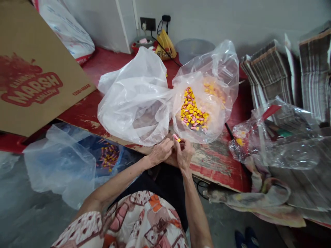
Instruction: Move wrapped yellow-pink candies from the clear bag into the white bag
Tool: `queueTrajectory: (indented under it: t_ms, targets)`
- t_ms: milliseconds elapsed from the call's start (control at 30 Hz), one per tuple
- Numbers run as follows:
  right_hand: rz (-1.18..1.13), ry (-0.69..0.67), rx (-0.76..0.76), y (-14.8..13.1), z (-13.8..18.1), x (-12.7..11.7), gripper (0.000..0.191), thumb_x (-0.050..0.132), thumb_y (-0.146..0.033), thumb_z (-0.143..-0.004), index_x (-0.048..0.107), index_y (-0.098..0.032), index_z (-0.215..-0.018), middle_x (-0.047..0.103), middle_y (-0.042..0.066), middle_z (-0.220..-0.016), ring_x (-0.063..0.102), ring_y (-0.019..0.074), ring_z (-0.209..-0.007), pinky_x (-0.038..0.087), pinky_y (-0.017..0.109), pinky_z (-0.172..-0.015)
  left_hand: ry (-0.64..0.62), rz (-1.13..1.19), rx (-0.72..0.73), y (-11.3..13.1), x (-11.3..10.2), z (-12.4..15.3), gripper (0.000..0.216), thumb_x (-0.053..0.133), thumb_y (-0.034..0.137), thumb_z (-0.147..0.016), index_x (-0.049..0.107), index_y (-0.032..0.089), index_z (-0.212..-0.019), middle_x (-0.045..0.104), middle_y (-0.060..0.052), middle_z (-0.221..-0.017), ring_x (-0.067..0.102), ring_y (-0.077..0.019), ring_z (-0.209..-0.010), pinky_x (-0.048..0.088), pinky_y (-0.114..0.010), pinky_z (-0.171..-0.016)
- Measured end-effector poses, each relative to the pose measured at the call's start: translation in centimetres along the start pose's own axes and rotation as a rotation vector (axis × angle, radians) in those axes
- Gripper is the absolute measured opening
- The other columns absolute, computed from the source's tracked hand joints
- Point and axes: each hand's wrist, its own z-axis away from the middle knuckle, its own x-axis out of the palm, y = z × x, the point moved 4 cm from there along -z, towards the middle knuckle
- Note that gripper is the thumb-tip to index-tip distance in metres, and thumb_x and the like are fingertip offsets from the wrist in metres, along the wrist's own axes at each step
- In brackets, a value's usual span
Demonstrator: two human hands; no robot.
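Between my hands, over the front edge of the worn red table (217, 155), is a small pink piece with a yellow end (177, 138). My right hand (184, 153) pinches it between thumb and fingers. Just beside it, my left hand (161, 151) has its fingertips pressed together; whatever may be in them is hidden. Right behind my hands, a clear plastic bag (222, 74) lies open with many similar pink and yellow pieces (192, 112) inside. To its left sits a second cloudy plastic bag (131, 100), whose visible part shows no pieces.
Down at the left, a blue bag-lined container (89, 148) holds more small pieces (108, 155). A cardboard box (38, 69) stands at left. Folded striped stacks (274, 72) and a crumpled clear bag (289, 148) are at right. Behind are a plastic basin (193, 46) and a yellow bag (166, 44).
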Motion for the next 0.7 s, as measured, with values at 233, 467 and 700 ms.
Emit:
queueTrajectory:
  t_ms: [233,467,700]
  targets:
    - [0.135,-0.125,-0.166,0.7,0.9,1.5,0.053,0.038,-0.064,-0.118,0.067,-0.021,-0.106,0.069,0.008,-0.1,0.063,0.0216,-0.081,0.048,0.033,-0.073,0.252,-0.006,-0.241,-5.2,-5.9,-2.8,0.036,0.054,0.01,-0.096,0.067,0.023,-0.127,0.072,-0.007,-0.115,0.069,-0.0203,-0.095,0.057,-0.033,-0.089]
    - [0.227,-0.162,-0.2,0.5,0.8,1.7,0.042,0.042,-0.052,-0.119,0.068,-0.022,-0.106,0.068,0.008,-0.103,0.064,0.0228,-0.087,0.045,0.032,-0.071,-0.007,-0.382,-0.421,-12.1,-8.8,-10.0,0.05,0.046,0.007,-0.102,0.065,0.02,-0.146,0.062,-0.02,-0.151,0.065,-0.0354,-0.13,0.052,-0.048,-0.107]
    - [0.174,-0.054,-0.21,0.2,0.8,1.2,0.042,0.047,-0.055,-0.118,0.07,-0.021,-0.114,0.069,0.008,-0.102,0.059,0.0207,-0.079,0.047,0.033,-0.074,-0.032,-0.485,-0.38,-14.6,-8.4,-9.4,0.044,0.043,0.02,-0.108,0.059,0.017,-0.149,0.058,-0.024,-0.151,0.064,-0.0383,-0.128,0.053,-0.05,-0.105]
